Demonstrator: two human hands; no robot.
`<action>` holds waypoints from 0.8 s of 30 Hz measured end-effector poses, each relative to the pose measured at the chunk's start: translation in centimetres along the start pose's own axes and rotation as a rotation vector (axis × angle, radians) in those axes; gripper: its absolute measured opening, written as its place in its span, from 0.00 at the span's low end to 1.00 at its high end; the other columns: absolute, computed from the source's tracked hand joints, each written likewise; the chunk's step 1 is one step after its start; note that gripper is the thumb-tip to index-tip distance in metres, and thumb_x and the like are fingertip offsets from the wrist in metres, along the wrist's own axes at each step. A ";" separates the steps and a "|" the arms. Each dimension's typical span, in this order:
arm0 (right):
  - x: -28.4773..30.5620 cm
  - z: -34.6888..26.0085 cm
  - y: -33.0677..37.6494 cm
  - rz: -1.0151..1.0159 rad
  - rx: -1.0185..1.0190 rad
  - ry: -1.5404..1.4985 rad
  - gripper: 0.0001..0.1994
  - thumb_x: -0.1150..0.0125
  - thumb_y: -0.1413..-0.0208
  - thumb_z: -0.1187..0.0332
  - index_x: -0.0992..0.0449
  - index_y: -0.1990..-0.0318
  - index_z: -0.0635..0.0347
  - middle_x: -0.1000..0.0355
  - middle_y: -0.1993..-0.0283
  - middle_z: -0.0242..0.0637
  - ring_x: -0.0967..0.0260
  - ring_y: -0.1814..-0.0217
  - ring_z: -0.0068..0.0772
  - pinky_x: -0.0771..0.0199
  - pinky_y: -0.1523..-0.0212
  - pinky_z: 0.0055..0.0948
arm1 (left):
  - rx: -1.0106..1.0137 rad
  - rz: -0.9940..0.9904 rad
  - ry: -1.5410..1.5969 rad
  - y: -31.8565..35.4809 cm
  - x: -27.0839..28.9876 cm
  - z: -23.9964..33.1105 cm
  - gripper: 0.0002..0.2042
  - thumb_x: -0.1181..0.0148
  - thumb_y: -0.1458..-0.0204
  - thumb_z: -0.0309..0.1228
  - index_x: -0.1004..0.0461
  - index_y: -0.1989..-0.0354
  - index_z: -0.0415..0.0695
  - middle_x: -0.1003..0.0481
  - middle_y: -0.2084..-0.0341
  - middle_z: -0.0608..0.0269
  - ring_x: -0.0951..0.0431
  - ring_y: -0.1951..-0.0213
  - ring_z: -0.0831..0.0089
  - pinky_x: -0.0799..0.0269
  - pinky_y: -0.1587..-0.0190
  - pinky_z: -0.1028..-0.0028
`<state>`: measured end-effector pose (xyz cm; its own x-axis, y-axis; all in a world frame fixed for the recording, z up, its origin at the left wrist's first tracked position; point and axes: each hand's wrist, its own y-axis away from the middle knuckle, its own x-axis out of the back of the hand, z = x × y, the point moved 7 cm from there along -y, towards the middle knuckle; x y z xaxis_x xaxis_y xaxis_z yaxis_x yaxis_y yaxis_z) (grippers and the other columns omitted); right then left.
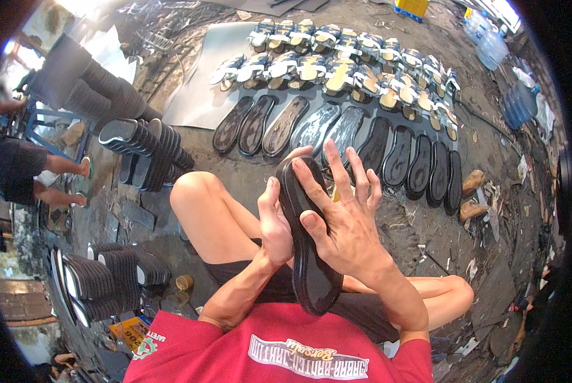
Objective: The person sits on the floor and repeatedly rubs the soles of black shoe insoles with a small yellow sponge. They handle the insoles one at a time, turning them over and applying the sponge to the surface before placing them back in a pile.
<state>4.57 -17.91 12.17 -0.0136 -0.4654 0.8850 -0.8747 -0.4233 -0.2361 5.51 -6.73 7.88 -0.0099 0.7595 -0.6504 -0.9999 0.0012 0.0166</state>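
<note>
Here, the left hand [277,225] holds a glossy black, foot-shaped sole [316,281] above the dark shorts [367,307], fingers closed round its edge; the right hand [355,223] spreads its fingers wide over it. A slack hold could drop it; careless fingertips might smear it.

R hand [350,223] splayed, L hand [275,225] upright

There were two hands [351,231], one black sole [318,281] between them and ten more soles [313,127] in one row. Beyond those were two rows of sandals [339,75], three water jugs [492,51] and one yellow crate [411,7].
</note>
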 end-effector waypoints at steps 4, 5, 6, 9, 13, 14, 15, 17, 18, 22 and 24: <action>0.2 0.5 -0.3 -0.004 0.034 0.063 0.29 0.63 0.25 0.35 0.39 0.20 0.20 0.58 0.11 0.39 0.64 0.12 0.57 0.68 0.21 0.68 | 0.128 -0.046 0.112 -0.1 -0.2 0.1 0.32 0.68 0.27 0.49 0.38 0.26 0.39 0.23 0.44 0.55 0.21 0.44 0.65 0.27 0.36 0.64; 0.3 0.6 -0.4 -0.007 0.043 0.085 0.29 0.63 0.25 0.36 0.38 0.20 0.19 0.58 0.11 0.39 0.63 0.12 0.57 0.68 0.21 0.68 | 0.160 -0.065 0.126 -0.2 -0.1 0.2 0.32 0.69 0.27 0.49 0.37 0.26 0.37 0.23 0.42 0.53 0.21 0.42 0.64 0.28 0.34 0.63; 0.5 0.7 -0.5 -0.011 0.050 0.108 0.29 0.63 0.25 0.36 0.38 0.20 0.18 0.58 0.11 0.39 0.63 0.12 0.57 0.68 0.21 0.68 | 0.194 -0.084 0.142 -0.3 -0.1 0.3 0.33 0.69 0.28 0.49 0.37 0.27 0.35 0.24 0.39 0.51 0.22 0.40 0.62 0.30 0.32 0.62; 1.1 1.3 -0.8 -0.049 0.069 0.141 0.32 0.69 0.25 0.32 0.33 0.22 0.22 0.58 0.11 0.39 0.65 0.12 0.56 0.71 0.20 0.65 | 0.308 -0.127 0.156 -0.5 0.2 0.5 0.33 0.68 0.27 0.49 0.36 0.27 0.36 0.22 0.41 0.50 0.20 0.44 0.64 0.26 0.37 0.65; 1.2 2.1 -1.0 -0.079 0.115 0.177 0.32 0.71 0.26 0.30 0.33 0.23 0.20 0.59 0.11 0.37 0.66 0.11 0.53 0.74 0.19 0.62 | 0.429 -0.132 0.175 -0.9 1.5 0.3 0.32 0.65 0.27 0.50 0.32 0.28 0.36 0.18 0.46 0.50 0.15 0.51 0.67 0.18 0.47 0.69; 1.3 2.2 -1.1 -0.088 0.134 0.171 0.32 0.71 0.26 0.30 0.33 0.23 0.19 0.59 0.11 0.37 0.66 0.11 0.53 0.74 0.19 0.61 | 0.455 -0.127 0.226 -0.9 1.9 0.2 0.32 0.64 0.27 0.50 0.31 0.29 0.35 0.18 0.46 0.50 0.15 0.51 0.67 0.18 0.48 0.69; 1.4 2.3 -1.2 -0.097 0.150 0.168 0.32 0.71 0.26 0.30 0.32 0.23 0.19 0.59 0.11 0.37 0.66 0.11 0.53 0.74 0.19 0.61 | 0.484 -0.123 0.279 -0.9 2.1 0.0 0.32 0.64 0.27 0.50 0.31 0.30 0.35 0.18 0.45 0.49 0.14 0.51 0.66 0.18 0.48 0.69; 1.5 2.5 -1.4 -0.113 0.181 0.166 0.33 0.72 0.26 0.30 0.32 0.23 0.19 0.59 0.11 0.36 0.66 0.11 0.52 0.73 0.18 0.61 | 0.487 -0.153 0.307 -1.2 2.1 -0.2 0.31 0.63 0.27 0.49 0.30 0.31 0.34 0.18 0.45 0.48 0.14 0.52 0.64 0.16 0.49 0.68; 1.5 2.6 -1.5 -0.121 0.196 0.166 0.33 0.72 0.26 0.30 0.32 0.23 0.19 0.59 0.11 0.36 0.66 0.11 0.52 0.73 0.18 0.61 | 0.490 -0.168 0.322 -1.3 2.1 -0.3 0.31 0.62 0.27 0.49 0.29 0.32 0.33 0.18 0.45 0.47 0.13 0.52 0.63 0.16 0.49 0.68; 1.4 2.6 -1.3 -0.143 0.256 0.221 0.33 0.73 0.27 0.29 0.32 0.24 0.17 0.58 0.11 0.36 0.66 0.11 0.52 0.72 0.19 0.60 | 0.557 -0.191 0.410 -1.3 2.5 -0.8 0.29 0.60 0.27 0.47 0.28 0.34 0.34 0.18 0.45 0.46 0.12 0.53 0.61 0.14 0.49 0.64; 1.3 2.3 -1.1 -0.140 0.286 0.231 0.32 0.71 0.27 0.29 0.32 0.24 0.17 0.57 0.11 0.36 0.66 0.11 0.52 0.72 0.19 0.61 | 0.580 -0.238 0.498 -1.3 2.1 -0.6 0.28 0.60 0.26 0.46 0.27 0.35 0.35 0.18 0.46 0.46 0.12 0.53 0.60 0.13 0.49 0.63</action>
<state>6.59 -19.84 12.67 -0.0410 -0.2145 0.9759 -0.7056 -0.6853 -0.1802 6.79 -5.53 6.02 0.0614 0.3164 -0.9466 -0.8110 0.5687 0.1375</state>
